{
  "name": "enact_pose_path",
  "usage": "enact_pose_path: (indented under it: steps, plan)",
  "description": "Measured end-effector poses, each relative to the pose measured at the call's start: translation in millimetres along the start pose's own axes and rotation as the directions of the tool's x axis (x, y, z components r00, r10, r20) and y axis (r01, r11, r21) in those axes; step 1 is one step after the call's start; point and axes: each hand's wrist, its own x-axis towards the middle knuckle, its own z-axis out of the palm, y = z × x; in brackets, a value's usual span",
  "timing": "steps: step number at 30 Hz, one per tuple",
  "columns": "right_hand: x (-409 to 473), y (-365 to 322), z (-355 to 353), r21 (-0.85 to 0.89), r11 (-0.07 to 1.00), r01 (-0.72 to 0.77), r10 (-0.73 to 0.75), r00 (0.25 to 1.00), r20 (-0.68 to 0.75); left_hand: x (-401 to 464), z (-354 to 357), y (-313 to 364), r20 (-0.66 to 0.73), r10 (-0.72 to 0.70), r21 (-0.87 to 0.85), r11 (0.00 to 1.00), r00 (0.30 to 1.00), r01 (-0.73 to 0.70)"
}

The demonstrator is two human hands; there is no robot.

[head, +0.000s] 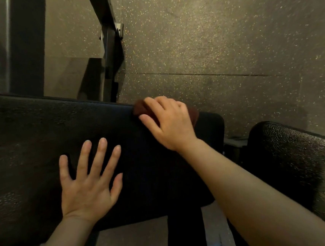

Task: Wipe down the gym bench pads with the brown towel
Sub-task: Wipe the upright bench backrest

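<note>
The right hand (169, 122) covers most of the brown towel (141, 108). The bench (30, 145) pad runs off the left edge; the right pad (300, 159) is also cut off.

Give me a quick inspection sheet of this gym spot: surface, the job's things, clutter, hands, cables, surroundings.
Surface: large black bench pad, textured, with dull sheen.
Job's things: brown towel, bunched at the pad's far edge; second pad to the right, untouched.
Clutter: nothing seen.
Hands: left hand flat on the large pad, fingers spread; right hand has its grip on the towel.
Cables: nothing seen.
Surroundings: speckled rubber floor; dark metal frame behind the bench.
</note>
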Motion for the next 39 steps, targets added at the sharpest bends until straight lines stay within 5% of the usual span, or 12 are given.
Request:
enact_pose_path:
  steps: [5, 8, 11, 14, 18, 23, 26, 29, 34, 39]
  plan:
    - [-41.0, 75.0, -9.7, -0.175, 0.963, -0.205, 0.21, 0.978, 0.011, 2.4, -0.5, 1.6, -0.001, -0.013, -0.022, 1.0, 1.0, 0.013]
    - [-48.0, 74.6, -6.3, 0.019, 0.888, -0.46, 0.46, 0.886, -0.051, 2.5, -0.4, 1.4, -0.007, -0.015, -0.022, 1.0, 1.0, 0.015]
    - [-41.7, 39.9, 2.6, 0.22, 0.799, -0.56, 0.591, 0.798, -0.117, 2.5, -0.5, 2.7, -0.003, -0.006, -0.024, 1.0, 1.0, 0.006]
    - [-32.1, -7.4, 14.5, 0.36, 0.791, -0.494, 0.569, 0.811, -0.137, 6.0, -3.7, 5.4, 0.001, -0.028, -0.043, 0.999, 1.0, 0.028]
    - [-28.1, -82.8, 30.5, 0.441, 0.856, -0.269, 0.366, 0.918, -0.151, 10.5, -12.9, 4.2, -0.07, -0.092, -0.201, 0.977, 0.993, 0.077]
    - [-53.7, -80.6, 41.7, 0.259, 0.951, -0.167, 0.198, 0.975, -0.101, -2.7, -29.4, -15.5, -0.162, -0.173, -0.561, 0.826, 0.972, 0.053]
    - [-60.9, -46.4, 41.8, 0.055, 0.969, -0.24, 0.244, 0.964, -0.101, -27.6, -34.3, -47.7, -0.133, -0.118, -0.413, 0.909, 0.984, 0.053]
    - [-67.2, -32.3, 46.6, 0.041, 0.919, -0.393, 0.395, 0.906, -0.154, -43.1, -31.5, -73.4, -0.051, -0.025, -0.246, 0.969, 0.998, 0.012]
    - [-99.1, -20.6, 46.8, 0.237, 0.622, -0.746, 0.783, 0.597, -0.176, -44.7, -23.4, -74.6, 0.02, 0.063, -0.095, 0.994, 0.998, -0.061]
    - [-98.6, -33.0, 42.8, 0.223, 0.662, -0.715, 0.749, 0.638, -0.178, -45.5, -22.2, -73.5, 0.018, 0.053, -0.079, 0.996, 0.998, -0.052]
